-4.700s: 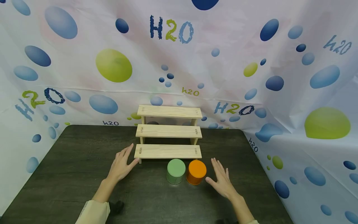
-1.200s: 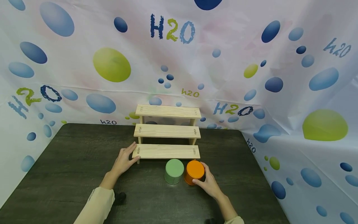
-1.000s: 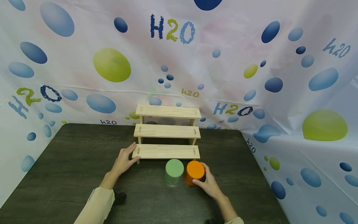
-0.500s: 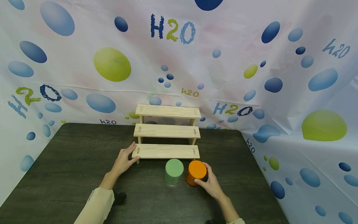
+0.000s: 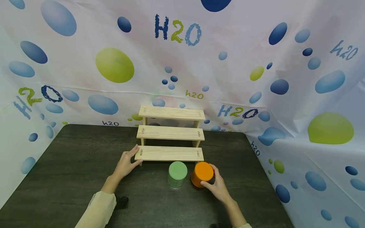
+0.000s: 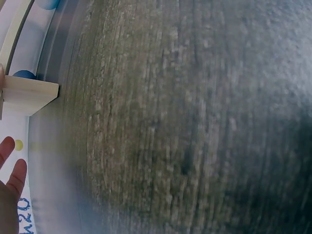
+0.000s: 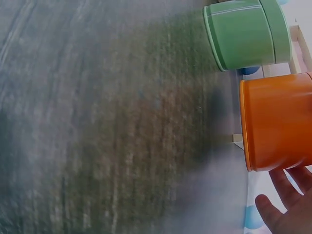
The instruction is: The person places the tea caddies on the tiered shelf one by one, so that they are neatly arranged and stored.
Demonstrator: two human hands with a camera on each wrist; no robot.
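A light wooden three-step shelf [image 5: 171,153] stands at the back of the dark table. My left hand [image 5: 124,164] holds the left end of its lowest step, thumb at the front edge and index finger at the back; other fingers [image 6: 17,178] stretch out free in the left wrist view. A lidded orange canister [image 5: 203,172] is in my right hand [image 5: 219,186], thumb on its near side and fingers round its right side. It tilts slightly; whether its base touches the table I cannot tell. Left of it a lidded green canister [image 5: 177,174] stands upright before the lowest step.
Behind the dark wood-grain table [image 5: 85,152] hangs a white curtain [image 5: 159,63] printed with blue and green dots and lettering. It also runs down the right and left sides. The shelf's two upper steps [image 5: 172,113] bear nothing.
From a spread pose beside the things, my left hand has come onto the step's end and my right hand has taken hold of the orange canister. The canister has shifted slightly right, away from the green one.
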